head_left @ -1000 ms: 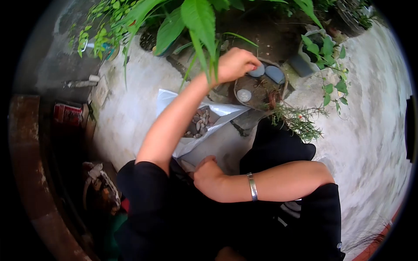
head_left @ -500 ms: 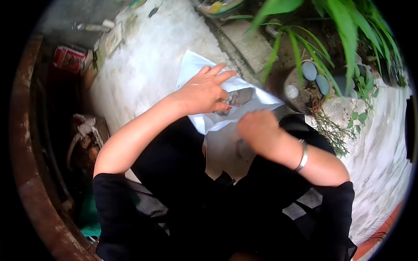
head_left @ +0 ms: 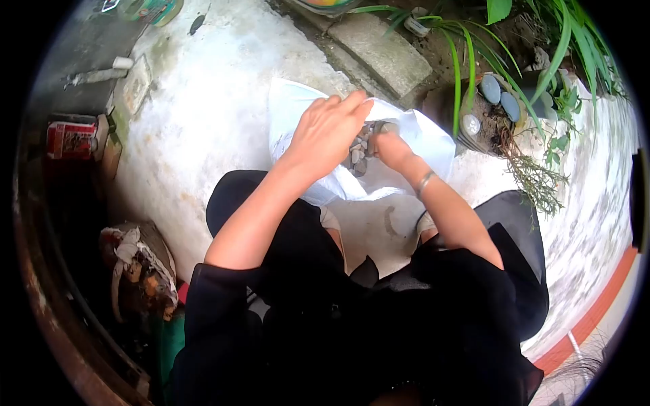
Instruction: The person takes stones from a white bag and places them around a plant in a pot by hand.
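A person in black clothing (head_left: 406,325) squats over pale, stained ground (head_left: 203,88), both hands at a white bag (head_left: 431,139) that stands open between and beyond the knees. The left hand (head_left: 330,128) lies over the bag's near left side, fingers together, loosely bent and reaching towards the rim; its underside is hidden, so I cannot tell how firmly it holds on. It also covers part of the bag's mouth. The right hand (head_left: 389,149), with a silver bracelet (head_left: 424,181) at its wrist, is curled inside the opening, just beside small pebbles (head_left: 359,155); whether it grasps one is hidden.

Ahead of the hands lies a grey paving slab (head_left: 379,54). To their right and further out is a pot (head_left: 484,140) holding two flat grey stones (head_left: 501,98) and a round whitish stone (head_left: 470,124). Long green leaves (head_left: 456,81) arch beside and across it, and a spiky plant (head_left: 538,179) spills from its near side. Well left of the hands are a red box (head_left: 71,140) and, nearer the body, a sack of scraps (head_left: 139,264).
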Action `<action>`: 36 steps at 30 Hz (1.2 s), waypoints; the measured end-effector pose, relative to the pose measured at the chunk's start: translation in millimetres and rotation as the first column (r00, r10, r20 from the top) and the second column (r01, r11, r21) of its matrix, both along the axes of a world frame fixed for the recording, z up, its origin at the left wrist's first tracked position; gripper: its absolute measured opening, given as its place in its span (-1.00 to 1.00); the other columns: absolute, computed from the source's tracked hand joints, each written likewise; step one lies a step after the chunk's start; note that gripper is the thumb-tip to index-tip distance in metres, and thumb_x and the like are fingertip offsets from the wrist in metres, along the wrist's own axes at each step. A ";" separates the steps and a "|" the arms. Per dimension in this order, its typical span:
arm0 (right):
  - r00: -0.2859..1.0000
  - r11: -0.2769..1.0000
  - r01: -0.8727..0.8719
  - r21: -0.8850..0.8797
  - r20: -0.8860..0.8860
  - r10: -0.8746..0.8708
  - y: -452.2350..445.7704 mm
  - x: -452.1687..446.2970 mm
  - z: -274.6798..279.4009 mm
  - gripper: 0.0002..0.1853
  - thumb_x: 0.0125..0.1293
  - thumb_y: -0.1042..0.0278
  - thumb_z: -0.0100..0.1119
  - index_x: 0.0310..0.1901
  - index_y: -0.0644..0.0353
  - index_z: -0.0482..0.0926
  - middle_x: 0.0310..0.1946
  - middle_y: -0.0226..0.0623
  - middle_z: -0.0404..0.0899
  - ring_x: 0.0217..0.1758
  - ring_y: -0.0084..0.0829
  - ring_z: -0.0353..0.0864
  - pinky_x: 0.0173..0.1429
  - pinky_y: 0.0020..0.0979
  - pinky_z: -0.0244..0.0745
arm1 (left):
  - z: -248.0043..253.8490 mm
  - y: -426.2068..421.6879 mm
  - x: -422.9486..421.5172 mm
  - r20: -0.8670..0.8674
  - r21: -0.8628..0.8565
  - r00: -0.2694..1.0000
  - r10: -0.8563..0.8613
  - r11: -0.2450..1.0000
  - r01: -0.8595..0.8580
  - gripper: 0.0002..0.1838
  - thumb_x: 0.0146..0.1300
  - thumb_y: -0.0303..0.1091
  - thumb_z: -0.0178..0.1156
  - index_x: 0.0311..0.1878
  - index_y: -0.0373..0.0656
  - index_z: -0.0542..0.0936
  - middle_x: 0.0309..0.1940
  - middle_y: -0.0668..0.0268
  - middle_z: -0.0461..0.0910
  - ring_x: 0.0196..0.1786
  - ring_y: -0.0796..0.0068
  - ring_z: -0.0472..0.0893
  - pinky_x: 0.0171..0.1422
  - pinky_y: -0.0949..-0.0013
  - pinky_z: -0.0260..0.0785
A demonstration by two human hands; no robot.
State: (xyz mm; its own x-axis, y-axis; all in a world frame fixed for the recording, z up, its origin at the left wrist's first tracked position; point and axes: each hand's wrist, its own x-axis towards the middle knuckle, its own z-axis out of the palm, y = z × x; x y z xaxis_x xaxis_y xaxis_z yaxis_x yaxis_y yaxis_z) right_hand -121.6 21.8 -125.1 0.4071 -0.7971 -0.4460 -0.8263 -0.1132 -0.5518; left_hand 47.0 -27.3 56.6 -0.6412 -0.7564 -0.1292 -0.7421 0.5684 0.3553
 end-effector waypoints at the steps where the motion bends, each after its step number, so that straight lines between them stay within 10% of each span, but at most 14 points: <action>1: 1.000 1.000 0.014 0.005 -0.007 -0.014 -3.3 6.5 -3.0 -0.84 0.11 0.38 0.03 -0.35 0.21 0.59 -0.41 -0.01 0.61 -0.25 -0.08 0.62 -0.15 -0.17 0.50 | -1.2 1.6 0.9 -0.063 0.028 0.998 -0.001 1.000 0.003 -0.48 -0.06 -0.72 -0.01 0.06 -0.24 0.47 0.09 0.22 0.44 -0.01 0.17 0.49 0.10 0.23 0.32; 3: 0.990 0.996 0.083 0.021 0.115 -0.084 -12.5 25.5 -2.7 -0.73 0.19 0.49 -0.12 -0.13 0.19 0.56 -0.16 -0.02 0.58 -0.09 -0.10 0.59 -0.05 -0.17 0.51 | -3.8 1.3 0.2 -0.134 0.057 0.991 -0.013 0.998 0.020 -0.47 -0.07 -0.72 -0.01 0.07 -0.24 0.47 0.11 0.20 0.42 0.04 0.15 0.48 0.13 0.22 0.31; 6: 0.983 0.990 0.137 0.016 -0.123 -0.134 -5.2 59.4 -10.8 -0.78 0.19 0.46 -0.09 -0.19 0.18 0.55 -0.17 -0.05 0.57 -0.10 -0.13 0.60 -0.07 -0.19 0.51 | -6.2 -2.9 2.1 -0.132 0.130 0.991 0.015 0.992 0.003 -0.45 -0.09 -0.72 -0.01 0.09 -0.25 0.45 0.15 0.17 0.40 0.11 0.13 0.45 0.18 0.21 0.30; 12: 0.932 0.933 0.355 -0.065 0.105 -0.347 16.6 36.1 20.1 -0.77 0.08 0.38 0.19 -0.20 0.22 0.57 -0.28 -0.05 0.59 -0.27 -0.05 0.57 -0.17 -0.19 0.47 | -20.2 -9.2 8.9 -0.299 0.179 0.953 0.045 0.984 0.009 -0.42 -0.08 -0.72 -0.05 0.12 -0.22 0.43 0.13 0.17 0.40 0.10 0.11 0.45 0.11 0.24 0.34; 16: 0.650 0.846 0.441 0.298 0.544 -0.531 39.4 -37.4 132.0 -0.77 0.08 0.52 0.23 -0.18 0.32 0.58 -0.44 -0.11 0.57 -0.39 -0.27 0.61 -0.25 -0.41 0.50 | -15.4 -11.5 3.1 -0.271 0.263 0.962 0.046 0.964 0.028 -0.44 -0.06 -0.71 -0.05 0.12 -0.22 0.43 0.12 0.14 0.41 0.08 0.09 0.46 0.07 0.29 0.35; 20: 0.329 0.549 0.817 0.178 0.638 -0.696 40.9 -107.0 166.8 -0.80 0.18 0.56 0.16 -0.15 0.38 0.55 -0.39 -0.20 0.58 -0.42 -0.45 0.64 -0.28 -0.47 0.51 | -18.2 -13.5 -3.2 -0.276 0.279 0.960 0.056 0.960 0.024 -0.49 -0.03 -0.71 -0.05 0.09 -0.26 0.45 0.11 0.09 0.42 0.01 0.05 0.50 0.02 0.30 0.38; 24: 0.521 0.492 0.850 -0.190 0.442 -0.730 6.0 -142.5 147.5 -0.80 0.15 0.55 0.17 -0.17 0.37 0.54 -0.38 -0.13 0.54 -0.33 -0.31 0.63 -0.24 -0.40 0.50 | -22.4 -13.6 -7.2 -0.245 0.279 0.969 0.022 0.959 0.049 -0.50 -0.03 -0.71 -0.04 0.06 -0.26 0.46 0.08 0.10 0.44 -0.02 0.05 0.52 0.01 0.29 0.38; 26: 0.785 0.625 0.559 -0.545 0.106 -0.610 -4.7 -146.5 141.8 -0.78 0.15 0.55 0.13 -0.14 0.35 0.52 -0.30 -0.06 0.53 -0.27 -0.12 0.57 -0.20 -0.35 0.43 | -22.5 -14.0 -7.4 -0.225 0.280 0.974 0.012 0.959 0.053 -0.52 -0.03 -0.71 -0.04 0.05 -0.27 0.47 0.07 0.10 0.45 -0.02 0.04 0.51 0.01 0.29 0.38; 36: 0.848 0.708 0.451 -0.544 0.013 -0.530 -36.7 -144.0 134.1 -0.68 0.01 0.54 0.22 -0.12 0.27 0.52 -0.36 -0.03 0.57 -0.28 -0.09 0.58 -0.17 -0.24 0.44 | -20.2 -13.9 -11.0 -0.185 0.298 0.983 -0.006 0.953 0.062 -0.56 0.02 -0.68 -0.05 0.03 -0.29 0.47 0.06 0.11 0.45 -0.01 0.03 0.50 0.03 0.24 0.37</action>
State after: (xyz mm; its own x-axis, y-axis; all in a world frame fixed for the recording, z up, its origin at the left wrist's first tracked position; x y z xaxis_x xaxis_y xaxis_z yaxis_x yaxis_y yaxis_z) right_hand -265.6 -14.9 9.0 -0.1384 -0.9882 0.0649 -0.9055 0.0998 -0.4124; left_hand 36.0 -41.2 36.4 -0.6993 -0.6776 -0.2276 -0.6321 0.4375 0.6396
